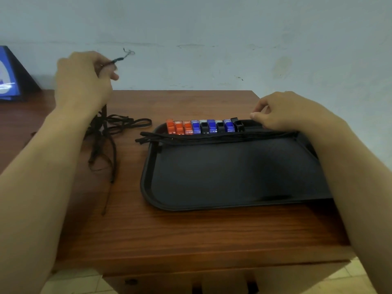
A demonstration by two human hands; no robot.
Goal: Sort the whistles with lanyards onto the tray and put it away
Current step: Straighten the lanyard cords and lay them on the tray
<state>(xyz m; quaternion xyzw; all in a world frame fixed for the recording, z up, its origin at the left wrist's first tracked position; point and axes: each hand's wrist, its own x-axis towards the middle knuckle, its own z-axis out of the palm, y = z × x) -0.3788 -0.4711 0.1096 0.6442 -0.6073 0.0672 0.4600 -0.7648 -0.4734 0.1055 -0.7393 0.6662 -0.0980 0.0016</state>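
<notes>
A black tray [222, 183] lies on the wooden table [191, 234]. Along its far edge stands a row of whistles [203, 126]: orange at the left, then blue and black ones. Their black lanyards [212, 138] lie stretched in a bundle across the tray, ends poking over its left rim. My right hand [282, 111] rests at the row's right end, fingertips curled at the tray's far rim; what they pinch is hidden. My left hand [84, 81] is raised above the table and grips a black cord, from which a tangle of loose lanyards [106, 136] hangs down to the tabletop.
A blue and white stand-up card [10, 75] sits at the table's far left. A pale wall rises right behind the table. The table's front edge is near me, with tiled floor below.
</notes>
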